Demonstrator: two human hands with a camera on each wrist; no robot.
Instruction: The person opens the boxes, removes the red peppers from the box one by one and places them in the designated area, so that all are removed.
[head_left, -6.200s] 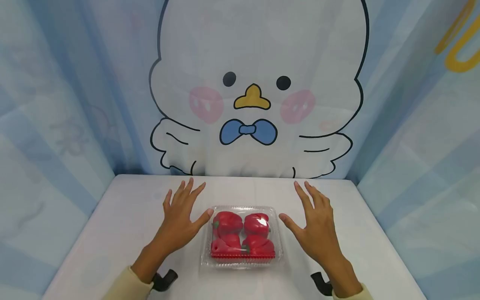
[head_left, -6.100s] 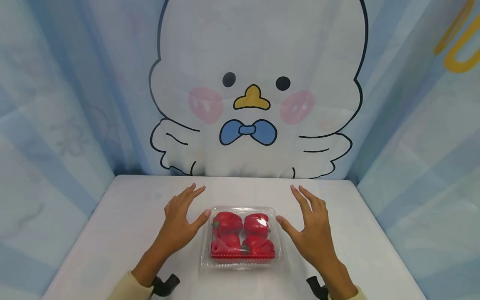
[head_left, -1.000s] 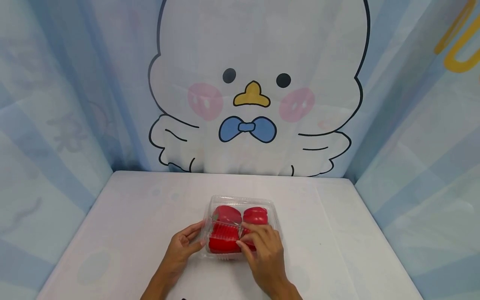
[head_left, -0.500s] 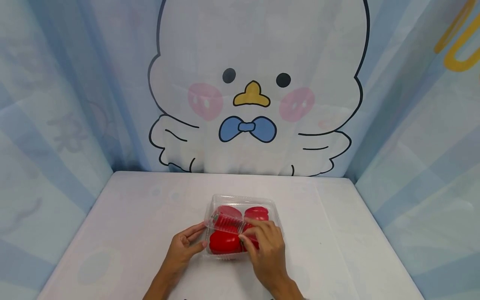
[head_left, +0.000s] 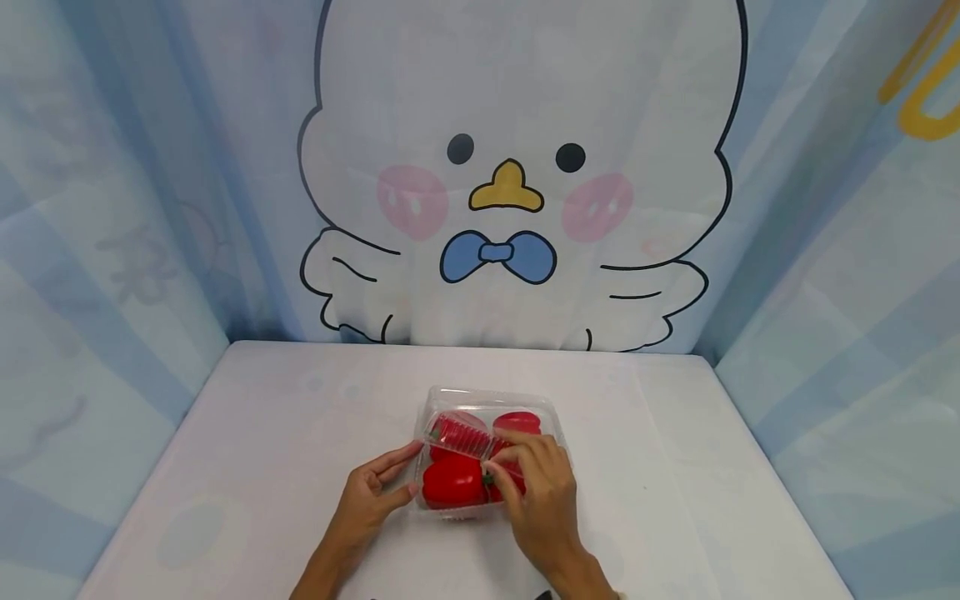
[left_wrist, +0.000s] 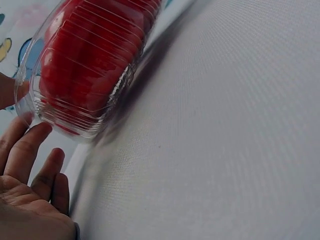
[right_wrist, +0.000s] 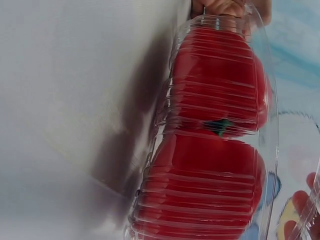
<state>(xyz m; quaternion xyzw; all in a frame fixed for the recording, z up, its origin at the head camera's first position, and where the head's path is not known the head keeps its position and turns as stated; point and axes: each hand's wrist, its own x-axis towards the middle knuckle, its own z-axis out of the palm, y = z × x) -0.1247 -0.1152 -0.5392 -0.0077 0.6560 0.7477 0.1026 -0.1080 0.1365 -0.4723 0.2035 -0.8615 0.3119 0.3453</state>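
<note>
The right hand (head_left: 543,492), fingertips closed toward its thumb, pinched the ribbed lid (head_left: 459,435) by its raised near edge, which slanted off leftward from that grip. The left hand (head_left: 367,492) pinched the clear clamshell box (head_left: 457,512) at its left rim. Glossy red bell peppers (head_left: 453,485) filled the box on the white table (head_left: 300,400).

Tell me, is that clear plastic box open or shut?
Partly open. The right hand holds up the lid by its front edge, leaving the box's front-left red pepper uncovered.
</note>
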